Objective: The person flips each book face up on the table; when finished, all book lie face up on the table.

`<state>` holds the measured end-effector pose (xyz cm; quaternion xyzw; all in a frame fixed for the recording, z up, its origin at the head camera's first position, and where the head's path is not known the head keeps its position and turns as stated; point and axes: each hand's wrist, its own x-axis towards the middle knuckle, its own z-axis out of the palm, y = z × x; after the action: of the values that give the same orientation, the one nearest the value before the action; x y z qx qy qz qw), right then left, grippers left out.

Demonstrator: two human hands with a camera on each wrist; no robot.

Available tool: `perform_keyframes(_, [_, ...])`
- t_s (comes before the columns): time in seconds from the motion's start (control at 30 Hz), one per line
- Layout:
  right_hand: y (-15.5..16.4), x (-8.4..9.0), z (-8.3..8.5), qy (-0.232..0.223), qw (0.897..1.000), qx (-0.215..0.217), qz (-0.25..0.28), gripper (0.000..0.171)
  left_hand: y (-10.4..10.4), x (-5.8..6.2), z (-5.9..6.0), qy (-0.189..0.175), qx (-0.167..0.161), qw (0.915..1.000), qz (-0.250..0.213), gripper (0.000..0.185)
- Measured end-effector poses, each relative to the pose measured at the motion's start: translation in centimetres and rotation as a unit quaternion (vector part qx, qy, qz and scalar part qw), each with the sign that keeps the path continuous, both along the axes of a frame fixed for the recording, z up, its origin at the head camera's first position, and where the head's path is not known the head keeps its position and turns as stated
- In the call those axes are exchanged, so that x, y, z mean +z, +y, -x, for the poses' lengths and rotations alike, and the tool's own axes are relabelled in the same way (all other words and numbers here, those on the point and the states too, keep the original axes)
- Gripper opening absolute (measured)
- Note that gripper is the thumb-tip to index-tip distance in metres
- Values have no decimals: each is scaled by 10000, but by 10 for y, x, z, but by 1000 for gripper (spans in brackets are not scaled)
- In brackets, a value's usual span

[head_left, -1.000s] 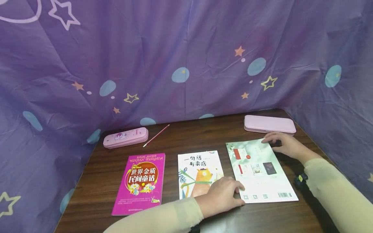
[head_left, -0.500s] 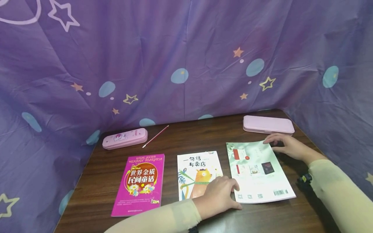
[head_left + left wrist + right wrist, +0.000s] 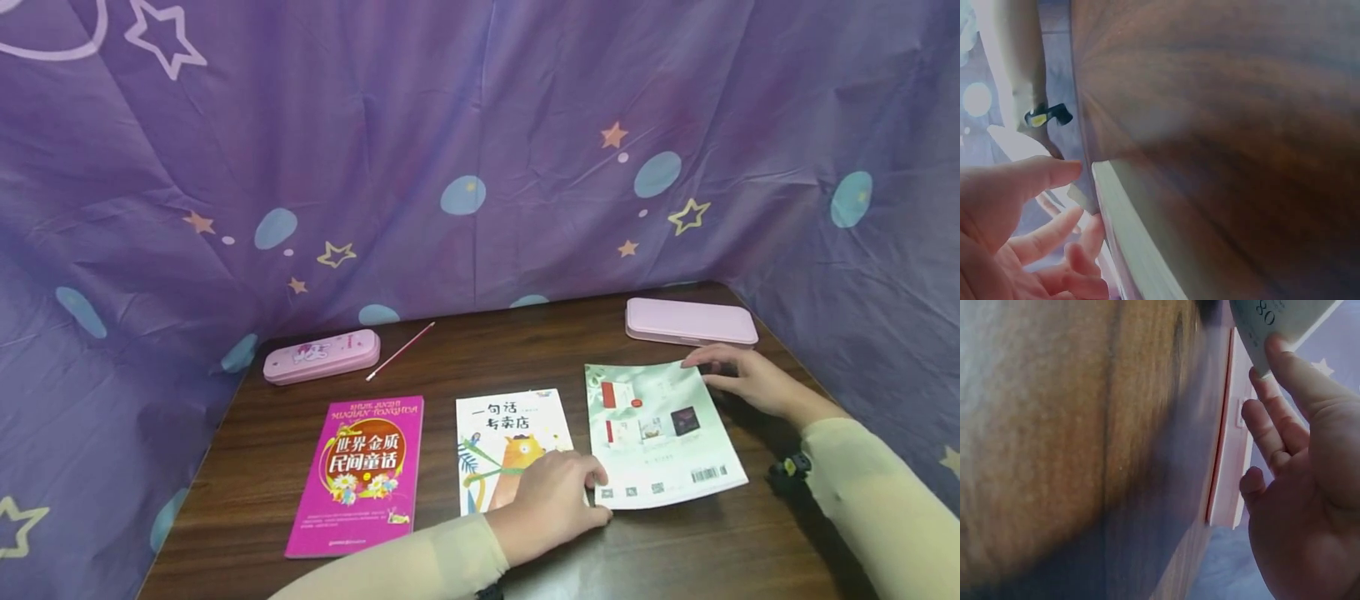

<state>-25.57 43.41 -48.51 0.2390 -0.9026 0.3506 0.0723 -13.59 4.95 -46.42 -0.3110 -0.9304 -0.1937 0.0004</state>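
Note:
A thin green-and-white magazine [image 3: 660, 437], barcode side up, is held off the table at the right, its lower edge bowed. My right hand [image 3: 750, 383] pinches its upper right corner between thumb and fingertips; that corner [image 3: 1275, 325] shows in the right wrist view. At the lower left corner, my left hand [image 3: 551, 504] holds it between thumb and fingers, though the exact contact is partly hidden. Beneath the left hand lies a white picture book [image 3: 487, 433] with an orange animal, partly covered. Its page edge [image 3: 1141, 231] passes below the fingers in the left wrist view.
A magenta book [image 3: 356, 500] lies on the left of the brown table [image 3: 240, 467]. Farther back are a pink pencil case [image 3: 322, 357] with a rabbit print, a thin red-and-white stick [image 3: 401, 352] and a plain pink case [image 3: 690, 322]. A purple curtain [image 3: 480, 125] encloses the table.
The magazine has risen from the table, and its lower edge has moved up and left in view. My left hand has shifted slightly left with it; the right keeps its corner.

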Motion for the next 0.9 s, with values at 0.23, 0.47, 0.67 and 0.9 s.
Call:
perform_keyframes(0.23, [-3, 8, -5, 187, 9993, -246, 204, 27, -12, 6, -1, 151, 253, 9980, -557, 16])
perform_keyframes(0.47, [-7, 19, -9, -526, 9894, -749, 1127, 25, -19, 15, -1, 526, 300, 9863, -1535, 17])
perform_keyframes(0.67, [-10, 35, -15, -502, 9766, -1145, 1752, 25, -21, 24, 5, 1009, 195, 9579, -2681, 15])
perform_keyframes(0.9, [-12, 59, -11, -102, 9788, -1283, 1594, 15, -22, 31, 10, 1701, 1, 9154, -3649, 17])
